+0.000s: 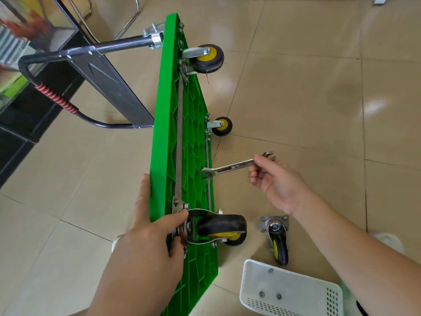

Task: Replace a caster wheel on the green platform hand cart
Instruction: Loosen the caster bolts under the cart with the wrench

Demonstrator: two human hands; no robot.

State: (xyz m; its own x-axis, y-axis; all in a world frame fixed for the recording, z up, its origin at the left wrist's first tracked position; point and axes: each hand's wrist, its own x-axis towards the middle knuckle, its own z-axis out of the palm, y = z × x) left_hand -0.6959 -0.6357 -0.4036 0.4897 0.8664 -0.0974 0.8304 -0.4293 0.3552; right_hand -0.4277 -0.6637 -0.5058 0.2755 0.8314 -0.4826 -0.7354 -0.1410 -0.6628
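Hands: two, both on the job. The left grip (pixel 148 238), at lower centre, is narrow. It clasps the near edge of the one green plastic platform cart (pixel 159 133), with the forefinger laid straight up the rim and the thumb pressed on the steel top plate of the nearest black-tyred, yellow-hubbed caster (pixel 221 226). The right grip (pixel 273 179), right of centre, pinches the outer end of the single silver open-ended spanner (pixel 232 167) between thumb and fingertips, the other fingers loosely curled. The spanner's far head sits against the ribbed underside of the cart, at a fastening I cannot make out clearly.

The cart stands on its long edge, underside turned to the right. Mounted casters number three: the near one, a middle caster (pixel 221 126) and an upper caster (pixel 208 58). A fourth, loose black caster (pixel 276 238) lies on the beige tiled floor (pixel 296 87) at lower right, apart from the cart. Just below it, one white perforated plastic basket (pixel 319 297) holds three small metal nuts (pixel 261 293). One black tubular handle (pixel 109 45) with red wrapping reaches to the upper left.
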